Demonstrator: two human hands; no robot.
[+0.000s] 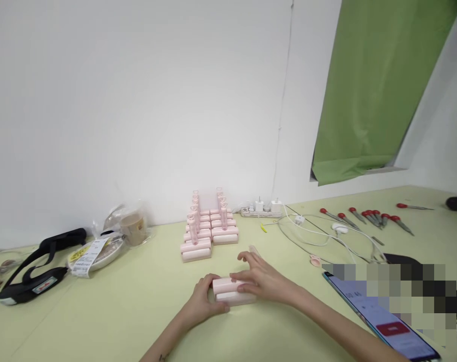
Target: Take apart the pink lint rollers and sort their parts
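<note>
Both my hands rest on a small pink roller-shaped device lying on the pale green table. My left hand curls around its left end from below. My right hand lies over its right end with fingers pressed on top. Behind it, near the wall, stand two rows of matching pink devices, several with upright handles.
A black head strap, a wrapped food tray and a bagged cup lie at left. A power strip, white cables, several red-handled tools and a lit phone sit at right. A green curtain hangs above.
</note>
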